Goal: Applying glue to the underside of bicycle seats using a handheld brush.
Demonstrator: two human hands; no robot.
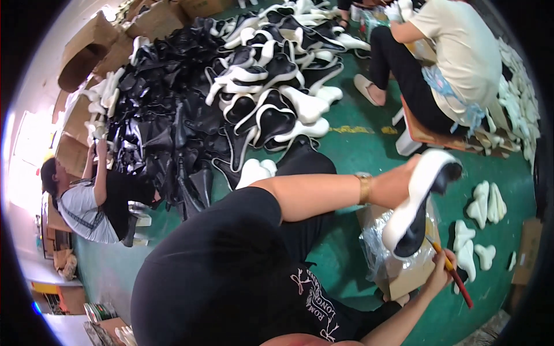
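Observation:
My left hand (395, 184), with a gold-coloured watch (364, 188) at the wrist, grips a curved white foam piece with a black underside (407, 206). The piece is held up and tilted over a cardboard box (408, 284). My right hand (438, 275) is closed round a slim brush (460, 284) with a yellow and red handle. The brush's far end reaches the lower black part of the piece; whether it touches cannot be made out. Crumpled clear plastic (374, 245) lines the box. The fingers of my left hand are partly hidden behind the piece.
A large pile of black and white pieces (271, 69) lies ahead, beside black covers (156, 109). White foam pieces (463, 245) lie on the green floor at right. One co-worker (461, 52) sits ahead right, another (92, 202) at left. Cardboard boxes (86, 49) line the far left.

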